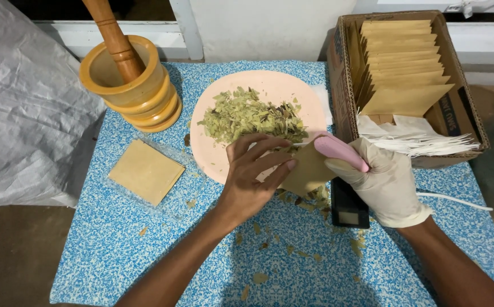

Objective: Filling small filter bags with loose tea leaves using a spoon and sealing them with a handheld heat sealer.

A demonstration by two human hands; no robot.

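Head view looks down on a blue-and-white speckled tabletop (144, 250) strewn with leaf bits, under a white window sill (76, 34). Bare left hand (252, 182) pinches a small tan paper envelope (306, 170) beside the pink plate (275, 85); gloved right hand (386, 182) grips a pink scoop (341, 152).

Glossy wooden mortar (130, 85), matt paper envelope (306, 170), smooth plastic plate (270, 85).

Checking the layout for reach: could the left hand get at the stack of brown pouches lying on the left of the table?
Probably yes: the stack of brown pouches lies apart, left of the left hand, with only bare cloth between.
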